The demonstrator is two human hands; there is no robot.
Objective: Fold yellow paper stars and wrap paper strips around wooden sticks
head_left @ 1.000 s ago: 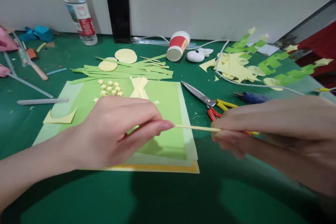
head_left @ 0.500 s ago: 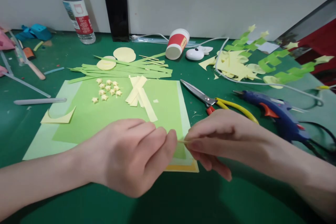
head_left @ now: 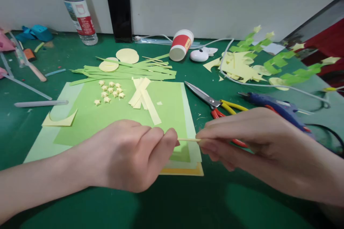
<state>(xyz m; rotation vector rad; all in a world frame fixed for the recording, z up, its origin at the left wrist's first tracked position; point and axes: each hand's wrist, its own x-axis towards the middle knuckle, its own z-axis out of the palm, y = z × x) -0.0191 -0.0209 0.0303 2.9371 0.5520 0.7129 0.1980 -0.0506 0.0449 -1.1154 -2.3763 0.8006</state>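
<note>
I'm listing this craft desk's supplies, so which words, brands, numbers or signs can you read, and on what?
Nothing is legible.
Bottle: label print too small and blurred to read.
Paper cup: marks on its pale patch too small.
Glue gun: any print on its pale label too small.

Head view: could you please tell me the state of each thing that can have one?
Thin paper strip: straight, between left hand and right hand
Scissors: closed
Phone: propped upright, screen dark
Bottle: upright
Paper cup: on its side
Glue gun: lying down
Paper stars: folded
</note>
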